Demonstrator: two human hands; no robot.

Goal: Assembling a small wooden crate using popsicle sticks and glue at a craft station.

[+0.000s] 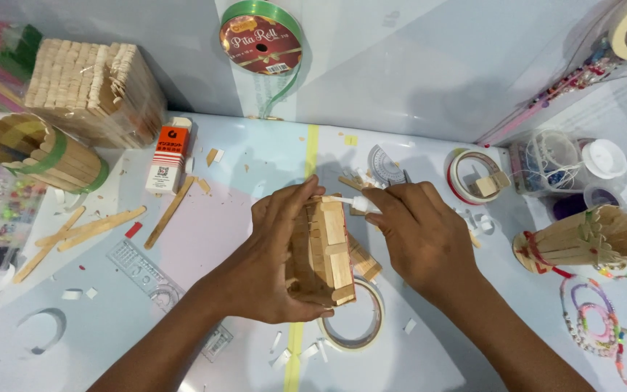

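the left hand (273,258) is clamped around a small build of wooden craft sticks (324,250), fingers curled over its top and thumb under its near end, holding it above the counter (415,348). just under that hand and the stick build lies a roll of clear tape (361,327) flat on the counter. the right hand (419,236) sits just right of the build, fingers pinched together on a small white glue tube (353,203) whose tip touches the far top edge of the sticks. farther left of the left hand lie loose craft sticks (99,226) and an orange and white box (168,156). right of the right hand rests a bundle of sticks tied with red (582,239). beyond both hands hangs a green ribbon spool (261,40), and far left stands a stick box (92,87)
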